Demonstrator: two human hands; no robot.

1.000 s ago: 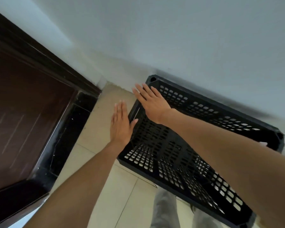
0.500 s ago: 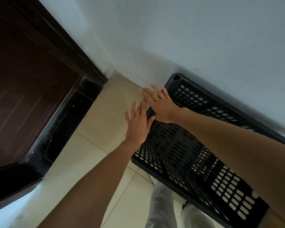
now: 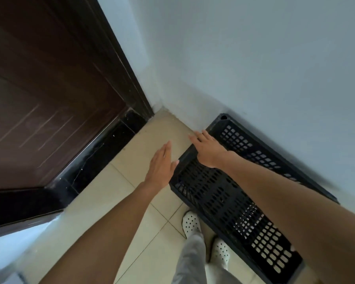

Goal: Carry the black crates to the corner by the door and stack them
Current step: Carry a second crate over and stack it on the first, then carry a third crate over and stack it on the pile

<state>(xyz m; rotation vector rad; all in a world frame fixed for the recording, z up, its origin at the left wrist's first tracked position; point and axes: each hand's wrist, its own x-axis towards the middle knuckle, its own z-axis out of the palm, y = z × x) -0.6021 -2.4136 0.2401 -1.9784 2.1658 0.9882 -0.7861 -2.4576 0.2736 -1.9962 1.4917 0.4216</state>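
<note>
A black perforated crate (image 3: 223, 193) stands on the tiled floor against the pale wall, its left end a short way from the corner by the dark door (image 3: 49, 103). My right hand (image 3: 208, 149) lies flat with straight fingers on the crate's left rim. My left hand (image 3: 161, 167) is open, fingers straight, just left of that end wall, its thumb at the crate's edge. Neither hand grips anything. My right forearm hides part of the crate's right side.
The door's black threshold (image 3: 103, 152) runs diagonally at the left. Beige floor tiles (image 3: 152, 136) fill the gap between door and crate. My feet in white perforated shoes (image 3: 191, 223) stand beside the crate's near wall. The pale wall (image 3: 254, 68) backs the crate.
The view has pulled back and the crate now sits lower, down on the floor. Both hands stay open at its left end.
</note>
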